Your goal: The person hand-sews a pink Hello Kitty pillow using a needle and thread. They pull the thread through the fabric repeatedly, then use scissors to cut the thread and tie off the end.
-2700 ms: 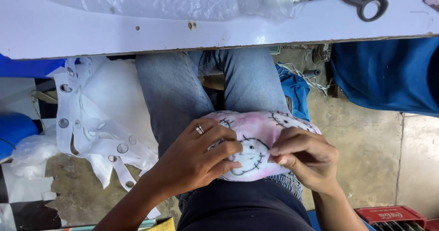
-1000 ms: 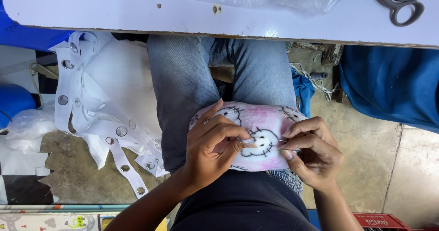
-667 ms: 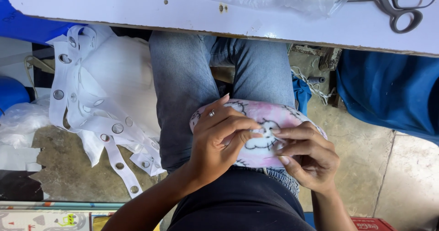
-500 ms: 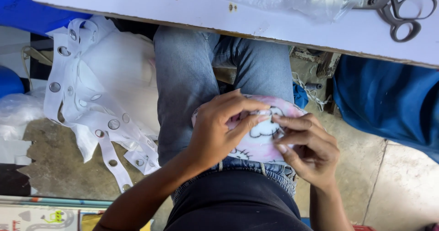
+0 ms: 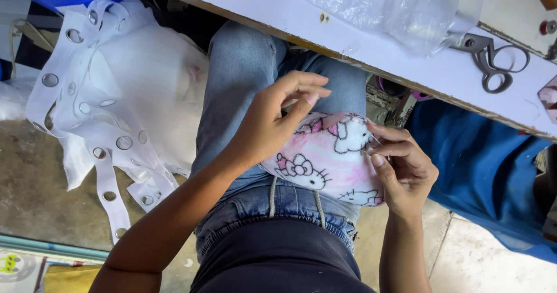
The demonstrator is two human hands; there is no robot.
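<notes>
A pink fleece pouch (image 5: 328,159) printed with cartoon cats lies on the person's lap, over blue jeans (image 5: 243,78). The left hand (image 5: 272,122) rests on the pouch's left edge, its grip pinched shut with thumb and forefinger together above the fabric; what it pinches is too fine to tell. The right hand (image 5: 403,165) presses the pouch's right edge, fingers closed on the fleece. Beyond the pouch, the white tabletop (image 5: 371,46) carries scissors (image 5: 493,58) and clear plastic (image 5: 383,6). Left of the pouch, white eyelet fabric (image 5: 116,107) hangs.
</notes>
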